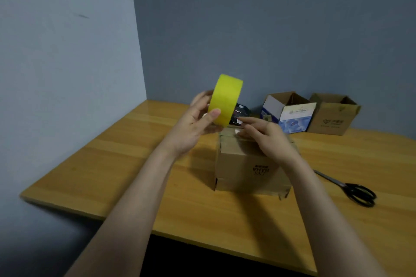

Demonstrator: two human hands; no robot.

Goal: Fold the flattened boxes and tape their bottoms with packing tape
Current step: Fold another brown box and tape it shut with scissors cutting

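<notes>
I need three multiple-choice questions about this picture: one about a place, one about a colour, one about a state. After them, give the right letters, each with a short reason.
1. Where do the scissors lie?
A. On the table, right of the near box.
B. Inside the near box.
C. In a hand.

2. Which colour has the tape roll?
A. Brown.
B. Yellow.
C. White.

3. What does the left hand do?
A. Rests flat on the table.
B. Hangs empty.
C. Grips the tape roll.

Answers: 1 A, they lie on bare wood beside the box; 2 B, its outer band is bright yellow; 3 C, thumb and fingers curl round the roll.
</notes>
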